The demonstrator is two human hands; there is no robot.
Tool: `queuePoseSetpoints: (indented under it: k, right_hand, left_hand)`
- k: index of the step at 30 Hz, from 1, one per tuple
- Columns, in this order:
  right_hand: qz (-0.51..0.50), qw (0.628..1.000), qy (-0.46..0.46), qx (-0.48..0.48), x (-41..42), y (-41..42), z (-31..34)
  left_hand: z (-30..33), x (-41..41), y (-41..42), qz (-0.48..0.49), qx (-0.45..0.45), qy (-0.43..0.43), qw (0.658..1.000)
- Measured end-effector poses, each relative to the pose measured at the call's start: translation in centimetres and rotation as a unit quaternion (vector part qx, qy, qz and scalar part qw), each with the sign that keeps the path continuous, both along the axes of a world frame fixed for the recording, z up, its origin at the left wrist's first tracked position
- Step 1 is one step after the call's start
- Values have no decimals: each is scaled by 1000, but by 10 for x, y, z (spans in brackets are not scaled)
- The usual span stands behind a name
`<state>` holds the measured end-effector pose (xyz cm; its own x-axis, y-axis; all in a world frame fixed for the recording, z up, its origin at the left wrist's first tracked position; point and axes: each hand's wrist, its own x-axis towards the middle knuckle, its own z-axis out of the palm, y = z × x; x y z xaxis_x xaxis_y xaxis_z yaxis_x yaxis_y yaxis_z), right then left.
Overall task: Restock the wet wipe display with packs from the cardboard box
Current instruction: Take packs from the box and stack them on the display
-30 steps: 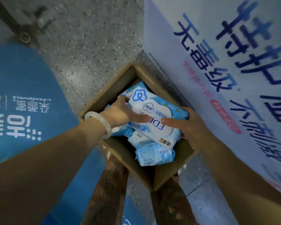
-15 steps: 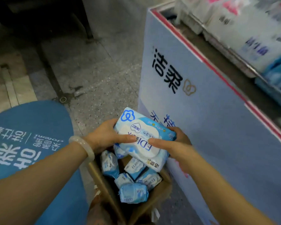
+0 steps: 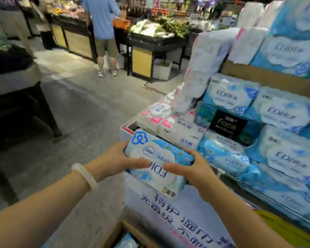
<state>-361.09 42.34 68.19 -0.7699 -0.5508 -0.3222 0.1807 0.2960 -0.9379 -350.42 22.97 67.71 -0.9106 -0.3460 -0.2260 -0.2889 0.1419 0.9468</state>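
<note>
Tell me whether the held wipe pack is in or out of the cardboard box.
Out. Both hands, left and right, grip the wipe pack high above the cardboard box, beside the display.

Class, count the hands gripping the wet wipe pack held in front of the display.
2. The left hand grips the wet wipe pack's left edge; the right hand grips its right edge.

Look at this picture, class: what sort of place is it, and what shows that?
Most likely a supermarket. A promotional display is stacked with wet wipe packs, a produce stand holds vegetables behind, and a shopper browses there.
</note>
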Motion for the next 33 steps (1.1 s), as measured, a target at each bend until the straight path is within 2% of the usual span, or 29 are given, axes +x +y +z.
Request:
queuePoseSetpoints:
  k: [7, 14, 17, 19, 21, 24, 29, 33]
  right_hand:
    - [-121, 990, 4, -66, -11, 33, 35]
    - [-199, 965, -12, -169, -38, 78, 39]
    - [-222, 944, -20, -242, -55, 84, 40]
    - [-232, 928, -35, -288, -64, 81, 39]
    - [-242, 914, -43, -322, -71, 74, 35]
    - [-246, 903, -66, -347, -84, 73, 29]
    - [-257, 901, -104, -335, -104, 84, 18]
    - [-267, 896, -121, -333, -118, 91, 10]
  left_hand:
    - [47, -53, 25, -90, 6, 73, 993]
    - [73, -106, 78, 25, 77, 142, 986]
    - [86, -128, 94, 81, 169, 204, 961]
    - [89, -139, 112, 60, 232, 223, 945]
    - [78, -148, 131, 22, 251, 215, 943]
    - [58, -163, 146, 6, 249, 193, 949]
    - [46, -193, 157, 32, 217, 182, 958]
    - [41, -210, 165, 17, 189, 178, 966]
